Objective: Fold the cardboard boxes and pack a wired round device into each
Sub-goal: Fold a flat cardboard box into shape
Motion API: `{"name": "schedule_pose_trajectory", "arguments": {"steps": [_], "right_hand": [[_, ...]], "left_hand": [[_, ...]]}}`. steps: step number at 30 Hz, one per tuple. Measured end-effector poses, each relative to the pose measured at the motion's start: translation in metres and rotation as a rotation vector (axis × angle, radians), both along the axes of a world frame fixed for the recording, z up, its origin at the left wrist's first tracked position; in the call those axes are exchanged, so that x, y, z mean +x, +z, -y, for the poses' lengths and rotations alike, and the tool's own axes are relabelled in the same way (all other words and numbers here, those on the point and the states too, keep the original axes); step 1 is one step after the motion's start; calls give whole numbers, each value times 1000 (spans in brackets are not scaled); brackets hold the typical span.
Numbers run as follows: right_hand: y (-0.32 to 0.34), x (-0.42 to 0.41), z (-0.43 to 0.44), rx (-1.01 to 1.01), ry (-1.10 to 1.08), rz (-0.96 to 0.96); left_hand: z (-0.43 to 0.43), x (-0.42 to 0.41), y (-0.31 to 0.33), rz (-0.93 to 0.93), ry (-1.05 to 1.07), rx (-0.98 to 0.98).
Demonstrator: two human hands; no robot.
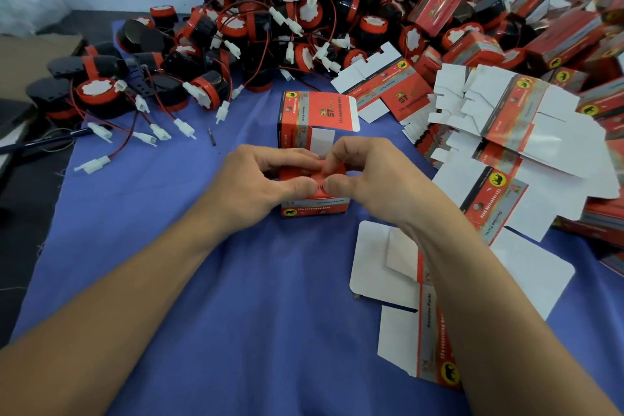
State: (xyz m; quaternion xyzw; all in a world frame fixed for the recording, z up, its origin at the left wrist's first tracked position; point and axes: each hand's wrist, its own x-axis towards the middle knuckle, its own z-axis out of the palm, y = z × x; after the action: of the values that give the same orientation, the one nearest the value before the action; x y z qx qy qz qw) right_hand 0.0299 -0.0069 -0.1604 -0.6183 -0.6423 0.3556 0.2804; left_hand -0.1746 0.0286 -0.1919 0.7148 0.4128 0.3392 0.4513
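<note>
Now my left hand (266,179) and right hand (368,176) pinch the box (314,208) top flaps (332,168) with curled fingers; I'd tuck them evenly.

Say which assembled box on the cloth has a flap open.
The upright box beyond the held box: its flap juts out sideways; the held one's flaps are folded in.

Device heap (304,10) blocks far side; flat cartons (506,132) crowd right; cloth (152,213) open left.

Bench surroundings
Blue cloth (202,297) is covering a dark table (27,230); a pen (47,142) is lying across its left edge.
</note>
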Motion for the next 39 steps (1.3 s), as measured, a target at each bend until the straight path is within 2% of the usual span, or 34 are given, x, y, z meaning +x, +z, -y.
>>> {"name": "schedule_pose_trajectory", "arguments": {"steps": [3, 7, 11, 14, 16, 18, 20, 23, 24, 27, 29, 30, 31, 33, 34, 35, 36, 37, 39], "right_hand": [[-2, -3, -1, -8, -3, -29], [-4, -3, -3, 6, 6, -57], [-5, 2, 0, -27, 46, -97], [-1, 10, 5, -128, 147, -119], [2, 8, 7, -124, 156, 3], [1, 0, 4, 10, 121, 251], [1, -12, 1, 117, 116, 417], [-2, -24, 1, 125, 142, 453], [0, -23, 2, 117, 141, 413], [12, 0, 10, 85, 50, 242], [27, 28, 21, 16, -53, 99], [35, 41, 24, 7, -82, -87], [44, 58, 28, 45, -135, -376], [64, 91, 32, 136, -293, -1180], [74, 109, 34, 186, -363, -1451], [83, 122, 37, 215, -408, -1553], [90, 130, 42, 217, -413, -1527], [93, 133, 46, 206, -410, -1416], [93, 128, 55, 166, -404, -1058]], "left_hand": [[0, 7, -1, -13, 10, -98], [6, 17, -1, -142, 42, 9], [7, 20, -3, -76, 29, -9], [4, 19, -3, -60, 64, -5], [6, 20, -2, -67, 76, 3], [6, 22, -2, -79, 93, 33], [6, 24, -1, -72, 101, 54], [8, 22, -5, -82, 96, 73], [9, 20, -6, -44, 100, 57], [8, 20, -1, 265, 155, -74], [5, 22, 4, 327, 178, -66], [5, 22, 5, 305, 186, -51], [6, 24, 4, 260, 180, -30], [11, 31, 1, 118, 132, 18], [15, 34, -1, 48, 109, 35], [19, 38, -3, -1, 85, 36], [24, 41, -4, -44, 55, 37], [27, 43, -6, -98, 21, 49], [31, 45, -6, -208, -50, 97]]}}
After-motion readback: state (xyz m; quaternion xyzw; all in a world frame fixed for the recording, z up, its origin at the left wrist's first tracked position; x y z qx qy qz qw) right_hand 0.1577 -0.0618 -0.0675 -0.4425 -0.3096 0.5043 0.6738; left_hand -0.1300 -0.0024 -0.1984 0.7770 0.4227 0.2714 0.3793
